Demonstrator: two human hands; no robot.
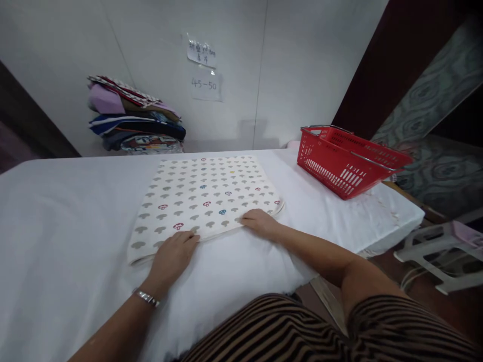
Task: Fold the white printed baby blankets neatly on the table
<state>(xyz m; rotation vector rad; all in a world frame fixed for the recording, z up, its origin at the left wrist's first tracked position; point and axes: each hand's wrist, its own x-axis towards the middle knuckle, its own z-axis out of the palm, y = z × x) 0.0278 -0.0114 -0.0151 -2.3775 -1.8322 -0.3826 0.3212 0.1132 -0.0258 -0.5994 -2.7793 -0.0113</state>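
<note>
A folded cream cloth [211, 193] lies flat on the white-covered table, printed with grey mushrooms and a few red, blue and yellow ones. My left hand [174, 254], with a metal band at the wrist, grips the cloth's near edge left of its middle. Farther right along that same edge, my right hand [260, 223] has its fingers closed on the fabric. Both thumbs are mostly hidden. The layers of the fold show at the near left corner and the near right corner.
On the table's right side stands a red plastic basket [332, 168] with metal handles. A stack of folded fabrics [138, 123] is at the back left by the wall. Paper notes [207, 84] hang on the wall. A white plastic stool [445, 251] stands at the lower right.
</note>
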